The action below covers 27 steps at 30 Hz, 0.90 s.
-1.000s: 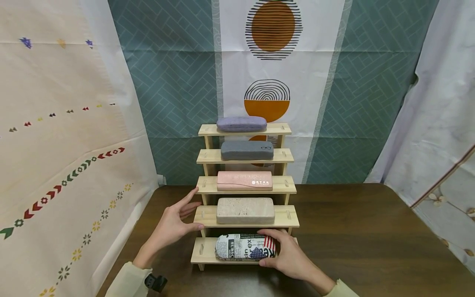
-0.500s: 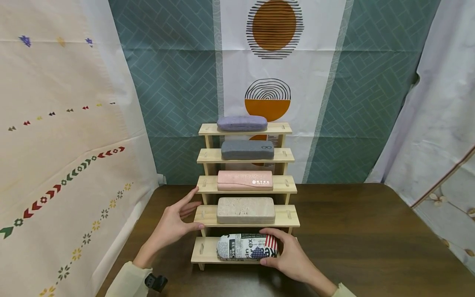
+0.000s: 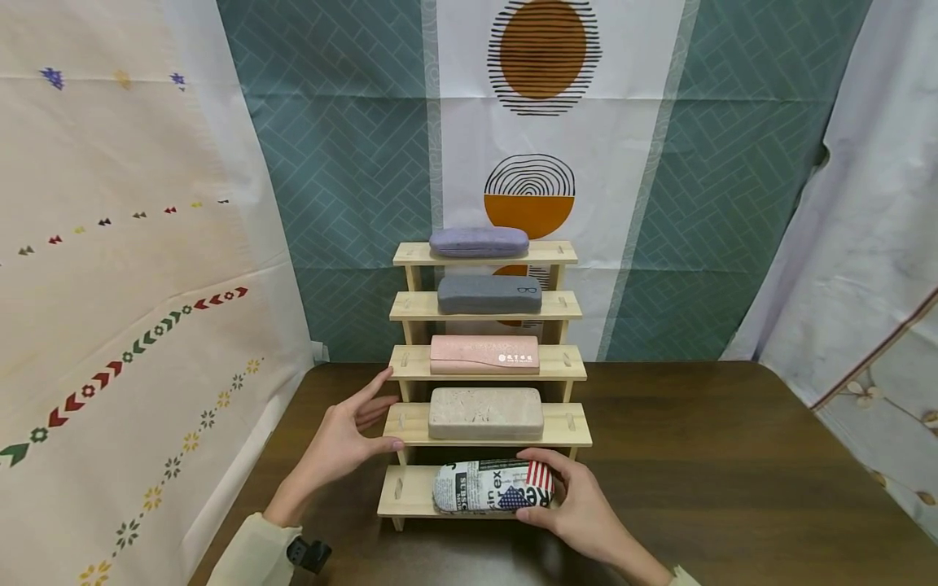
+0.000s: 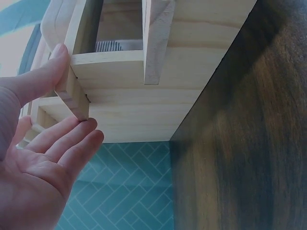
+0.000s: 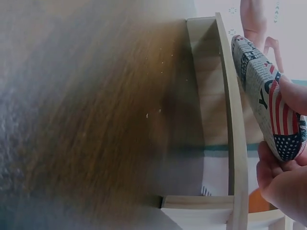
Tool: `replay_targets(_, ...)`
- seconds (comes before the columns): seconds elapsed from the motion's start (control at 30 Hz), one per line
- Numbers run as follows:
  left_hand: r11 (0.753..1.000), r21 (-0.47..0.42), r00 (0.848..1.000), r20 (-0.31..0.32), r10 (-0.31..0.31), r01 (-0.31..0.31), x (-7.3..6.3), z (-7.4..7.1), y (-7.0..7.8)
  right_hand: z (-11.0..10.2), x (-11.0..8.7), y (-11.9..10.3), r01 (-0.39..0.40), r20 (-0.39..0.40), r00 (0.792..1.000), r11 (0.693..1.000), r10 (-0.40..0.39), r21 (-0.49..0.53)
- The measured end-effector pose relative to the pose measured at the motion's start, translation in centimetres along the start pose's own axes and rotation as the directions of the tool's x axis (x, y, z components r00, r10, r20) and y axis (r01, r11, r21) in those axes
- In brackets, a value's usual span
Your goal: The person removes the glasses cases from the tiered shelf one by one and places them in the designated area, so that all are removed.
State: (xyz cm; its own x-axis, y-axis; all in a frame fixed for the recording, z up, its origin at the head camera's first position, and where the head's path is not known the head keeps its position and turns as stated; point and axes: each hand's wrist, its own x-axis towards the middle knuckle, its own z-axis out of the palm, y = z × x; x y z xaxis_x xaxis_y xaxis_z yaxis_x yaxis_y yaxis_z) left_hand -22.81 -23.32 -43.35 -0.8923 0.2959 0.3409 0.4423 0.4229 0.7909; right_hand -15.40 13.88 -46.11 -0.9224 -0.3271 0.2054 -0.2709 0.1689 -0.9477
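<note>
A five-step wooden display rack (image 3: 410,493) stands on the table. On its lowest step, an eyeglass case (image 3: 484,487) with newspaper and flag print is gripped at its right end by my right hand (image 3: 579,505), thumb in front and fingers behind. In the right wrist view the printed case (image 5: 261,91) slants, its flag end in the hand and its far end close over the step. My left hand (image 3: 339,443) holds the rack's left side. The left wrist view shows its thumb (image 4: 45,74) and fingertips on opposite edges of a step board (image 4: 73,98).
Upper steps each carry one case: beige (image 3: 485,413), pink (image 3: 484,355), grey-blue (image 3: 489,295) and lilac (image 3: 479,242) on top. Dark wooden table (image 3: 681,456) extends to the right. Patterned cloth (image 3: 330,179) hangs behind and along both sides.
My right hand has shifted slightly to the right, taking the printed case with it along the lowest step; the case now tilts a little. The left hand stays on the rack.
</note>
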Motion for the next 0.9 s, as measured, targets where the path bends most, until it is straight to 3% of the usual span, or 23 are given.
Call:
replay_targets(0.5, 1.0, -0.008, 1.0, -0.003, -0.001, 0.001, 0.0, 0.0, 0.0, -1.0, -0.5, -0.6, -0.013, 0.031, 0.999, 0.998, 0.011, 0.064)
replay_targets(0.8, 1.0, -0.012, 1.0, 0.002, 0.01, -0.01, -0.1, 0.0, -0.2, -3.2, -1.2, -0.9, -0.027, 0.067, 0.997, 0.997, 0.022, 0.069)
replay_targets(0.9, 1.0, -0.009, 1.0, 0.002, 0.008, -0.008, -0.1, -0.1, -0.2, -4.4, -1.6, -1.0, 0.002, 0.07, 0.998, 0.999, -0.005, 0.045)
